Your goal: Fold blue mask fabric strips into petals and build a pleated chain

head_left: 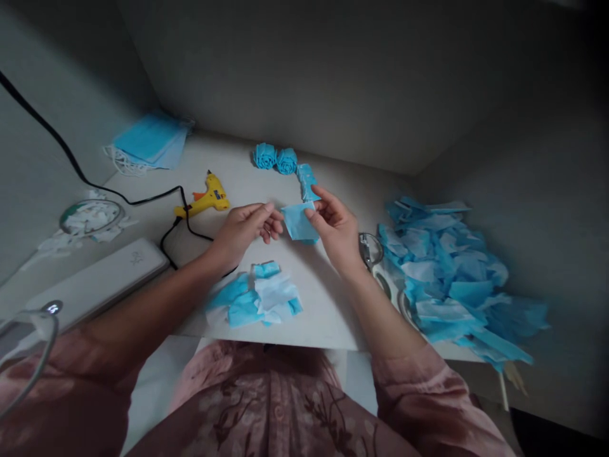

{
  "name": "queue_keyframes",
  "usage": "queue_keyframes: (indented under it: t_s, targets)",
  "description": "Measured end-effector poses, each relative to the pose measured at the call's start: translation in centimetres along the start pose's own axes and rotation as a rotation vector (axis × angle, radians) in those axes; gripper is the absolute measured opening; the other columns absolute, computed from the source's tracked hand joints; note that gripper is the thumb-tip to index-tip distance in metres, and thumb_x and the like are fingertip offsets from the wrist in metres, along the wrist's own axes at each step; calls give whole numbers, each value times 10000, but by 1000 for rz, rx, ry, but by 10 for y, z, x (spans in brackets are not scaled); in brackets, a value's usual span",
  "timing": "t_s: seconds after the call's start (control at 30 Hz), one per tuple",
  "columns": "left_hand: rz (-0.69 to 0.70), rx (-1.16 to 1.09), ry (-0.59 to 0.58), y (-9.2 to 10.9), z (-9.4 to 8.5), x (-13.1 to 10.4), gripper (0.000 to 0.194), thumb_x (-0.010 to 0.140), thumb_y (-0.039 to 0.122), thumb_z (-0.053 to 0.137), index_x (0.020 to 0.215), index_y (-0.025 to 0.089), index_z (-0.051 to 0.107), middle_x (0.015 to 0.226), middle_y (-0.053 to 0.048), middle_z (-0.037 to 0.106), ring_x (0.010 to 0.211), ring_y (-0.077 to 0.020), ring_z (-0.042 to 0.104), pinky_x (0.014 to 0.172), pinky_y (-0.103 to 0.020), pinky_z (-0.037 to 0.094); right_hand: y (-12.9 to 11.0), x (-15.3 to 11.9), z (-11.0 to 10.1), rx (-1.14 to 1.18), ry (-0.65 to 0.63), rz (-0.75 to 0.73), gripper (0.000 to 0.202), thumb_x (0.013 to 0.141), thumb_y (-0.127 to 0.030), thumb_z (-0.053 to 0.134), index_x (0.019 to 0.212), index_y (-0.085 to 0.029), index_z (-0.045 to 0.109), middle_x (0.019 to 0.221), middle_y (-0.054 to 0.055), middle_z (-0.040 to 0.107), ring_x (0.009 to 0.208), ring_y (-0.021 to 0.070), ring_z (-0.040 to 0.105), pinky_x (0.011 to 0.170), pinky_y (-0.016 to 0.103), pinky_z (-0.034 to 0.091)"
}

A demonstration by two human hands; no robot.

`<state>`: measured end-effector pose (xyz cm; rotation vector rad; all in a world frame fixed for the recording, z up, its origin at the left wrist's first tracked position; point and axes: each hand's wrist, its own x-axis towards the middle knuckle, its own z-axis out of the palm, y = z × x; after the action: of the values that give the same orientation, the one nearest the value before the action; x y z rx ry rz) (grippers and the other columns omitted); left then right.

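A light blue piece of mask fabric (pixel 297 223) hangs from the thumb and fingers of my right hand (pixel 339 230), which is closed in a pinch on it. My left hand (pixel 251 230) is just left of the piece, its fingers curled and thumb against them; anything between them is hidden. Beyond my right fingertips lies a folded blue strip (pixel 306 181). Two rolled blue fabric roses (pixel 275 158) sit side by side farther back. Nearer me, several cut blue and white pieces (pixel 266 298) lie loosely on the table (pixel 328 317).
At left lie a yellow glue gun (pixel 209 195) with a black cord, stacked blue masks (pixel 150 139), white scraps around a round dish (pixel 91 217), and a white power strip (pixel 102 276). Scissors (pixel 371 249) and a tape roll (pixel 383 279) border a large fabric heap (pixel 447 266) at right.
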<state>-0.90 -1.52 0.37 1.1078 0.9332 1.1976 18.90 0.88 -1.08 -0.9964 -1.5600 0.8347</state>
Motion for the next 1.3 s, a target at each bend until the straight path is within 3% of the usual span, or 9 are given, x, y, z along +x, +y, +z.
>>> queue_keyframes:
  t_s: [0.23,0.37,0.47,0.57,0.63,0.83,1.1,1.2,1.3]
  targets:
    - [-64,2,-51,1,3,-3,365,894,450,635,914,104,750,878,-117,744,701,-155,651,598,-260,484,-2,-2,2,-78,54,-73,433,891,-358,670,1315,-283,628,948,37,690,797,163,616,736,316,549]
    - [-261,-116,-164,-2,3,-1,496,914,550,584,981,84,741,940,-165,759,774,-215,706,661,-317,543,-10,-5,1,-241,99,-204,402,919,-308,638,1320,-281,634,950,31,709,796,159,630,773,323,550]
    - [-383,-299,-208,-7,3,2,480,931,559,559,1003,113,721,965,-145,757,838,-225,716,744,-361,581,-17,-9,4,-404,-7,-374,380,947,-301,607,1326,-285,637,941,26,733,824,173,651,820,356,537]
    - [-297,-427,-158,-8,1,5,195,895,322,655,904,132,697,889,-82,738,850,-187,698,788,-328,586,-24,-13,6,-445,-211,-525,400,948,-324,631,1346,-286,623,971,30,768,896,196,685,875,391,519]
    - [-216,-442,-87,-6,-1,6,80,822,142,675,900,134,689,920,-67,737,904,-184,695,812,-314,588,-28,-13,4,-395,-244,-571,412,954,-312,626,1364,-290,606,1041,37,776,966,202,691,914,401,513]
    - [-207,-402,53,2,-4,7,186,792,86,651,967,146,667,1129,-111,732,1039,-234,689,837,-370,609,-24,-2,-12,-334,69,-349,304,993,-300,515,1252,-286,673,1209,70,735,1140,227,664,1016,436,506]
    - [-142,-352,3,-2,-5,7,240,791,113,667,1027,153,674,1139,-115,717,1000,-232,695,766,-343,602,-12,-2,-11,-181,-211,-112,419,916,-313,624,1335,-296,622,1218,55,740,1102,212,703,991,401,538]
    - [-155,-337,3,-4,-4,7,244,785,109,669,1025,149,680,1093,-108,731,941,-214,701,720,-312,593,-11,-3,-10,-216,-242,-147,338,896,-284,639,1227,-296,707,1197,36,746,1069,206,695,1004,399,519]
    - [-164,-319,-16,-3,-3,7,265,777,123,680,1042,145,677,1070,-104,741,885,-201,704,670,-286,580,-11,-1,-9,-263,-241,-210,195,886,-252,654,1023,-296,785,982,10,779,985,210,690,1018,414,488]
